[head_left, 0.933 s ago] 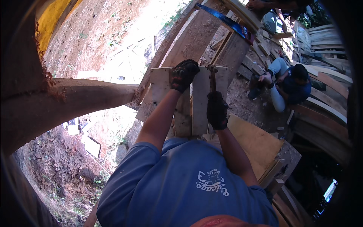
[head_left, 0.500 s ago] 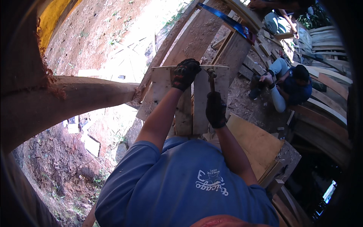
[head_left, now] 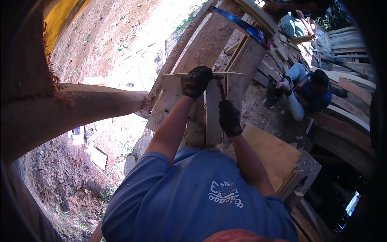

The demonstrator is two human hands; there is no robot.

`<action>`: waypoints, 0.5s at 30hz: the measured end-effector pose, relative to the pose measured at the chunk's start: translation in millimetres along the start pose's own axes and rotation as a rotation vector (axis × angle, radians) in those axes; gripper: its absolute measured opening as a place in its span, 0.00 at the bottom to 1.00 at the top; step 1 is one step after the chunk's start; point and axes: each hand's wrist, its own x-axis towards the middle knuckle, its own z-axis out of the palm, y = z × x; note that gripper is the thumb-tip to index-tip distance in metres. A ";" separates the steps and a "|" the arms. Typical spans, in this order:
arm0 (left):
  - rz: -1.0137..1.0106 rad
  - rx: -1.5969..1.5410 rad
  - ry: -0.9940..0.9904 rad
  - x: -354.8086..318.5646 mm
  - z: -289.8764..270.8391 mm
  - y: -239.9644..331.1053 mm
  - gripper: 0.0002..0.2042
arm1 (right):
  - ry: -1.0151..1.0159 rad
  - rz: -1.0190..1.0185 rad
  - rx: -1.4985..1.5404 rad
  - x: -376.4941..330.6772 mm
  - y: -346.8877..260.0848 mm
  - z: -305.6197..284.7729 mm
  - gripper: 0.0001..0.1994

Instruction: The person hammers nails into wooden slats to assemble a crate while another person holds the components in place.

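In a dark work glove, my right hand (head_left: 230, 119) is wrapped round the handle of a hammer (head_left: 222, 90). The hammer's head lies at the far edge of a panel of pale wooden boards (head_left: 213, 117), close beside my left hand. My left hand (head_left: 196, 82), also in a dark glove with reddish marks, is closed at that same far edge. What its fingers hold is hidden by the glove. The panel's boards run away from my body, with narrow gaps between them, and a thin strip (head_left: 234, 74) crosses their far ends.
A handsaw with a blue blade (head_left: 234, 17) lies on planks beyond the panel. At left a thick timber beam (head_left: 100, 99) reaches toward the boards. A plywood sheet (head_left: 272, 153) is by my right arm. A person (head_left: 316, 90) sits at right; another works farther back.
The hammer's head has swung left, from standing apart from my left hand to right beside it at the panel's edge. My left hand stays nearly in place.
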 end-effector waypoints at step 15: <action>0.201 -0.274 0.265 -3.1 11.3 -11.5 0.10 | 0.034 0.017 -0.028 -18.0 -16.0 -22.7 0.09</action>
